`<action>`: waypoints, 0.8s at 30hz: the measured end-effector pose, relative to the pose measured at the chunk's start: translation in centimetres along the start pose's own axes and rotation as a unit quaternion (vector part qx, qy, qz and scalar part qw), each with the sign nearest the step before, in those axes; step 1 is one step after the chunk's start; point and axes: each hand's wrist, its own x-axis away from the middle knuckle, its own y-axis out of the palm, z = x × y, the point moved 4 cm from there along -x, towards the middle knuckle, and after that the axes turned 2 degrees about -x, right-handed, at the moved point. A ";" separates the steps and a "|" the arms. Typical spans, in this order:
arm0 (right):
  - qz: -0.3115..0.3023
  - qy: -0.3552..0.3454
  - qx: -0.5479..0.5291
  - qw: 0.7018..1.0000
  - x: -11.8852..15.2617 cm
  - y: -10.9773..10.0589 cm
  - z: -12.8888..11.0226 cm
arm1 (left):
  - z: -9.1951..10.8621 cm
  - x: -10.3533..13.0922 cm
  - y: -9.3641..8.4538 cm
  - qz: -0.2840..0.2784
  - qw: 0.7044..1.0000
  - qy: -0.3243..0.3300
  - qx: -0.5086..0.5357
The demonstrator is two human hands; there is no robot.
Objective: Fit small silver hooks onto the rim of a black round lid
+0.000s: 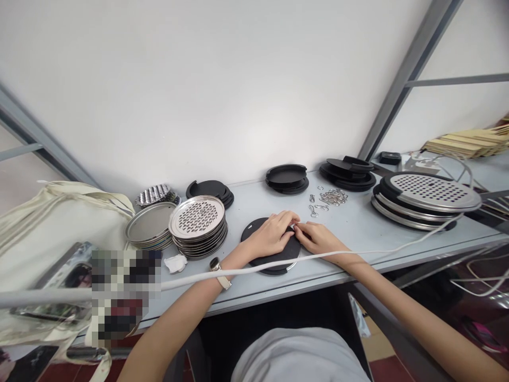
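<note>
A round black plastic disc [258, 254] lies on the table in front of me, with a thin metal rim showing at its lower right edge. My left hand [272, 233] rests over the disc, its fingers bent towards the upper right edge. There my right hand [314, 237] meets it, thumb and finger pinched together. Between the fingertips is a small bright bit that I cannot make out. Beyond the hands lies a loose pile of small metal clips [334, 197], with several more scattered beside it.
On the left stand stacked metal grater discs [198, 217] and plain metal discs [151, 225]. Black holders [287, 178] sit along the wall. To the right is a stack of assembled discs [429, 193]. A white cable [254, 269] crosses the view before my forearms.
</note>
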 end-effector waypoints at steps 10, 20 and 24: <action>0.021 0.025 -0.021 0.999 0.2 0.1 0.2 | -0.6 0.0 -0.2 0.030 0.999 -0.016 0.004; 0.028 0.026 -0.017 0.999 0.1 0.0 0.1 | -2.0 0.1 -0.2 0.074 0.990 -0.122 -0.013; 0.016 0.030 -0.011 0.999 0.1 0.1 0.1 | -1.0 0.0 -0.2 0.032 0.997 -0.070 0.015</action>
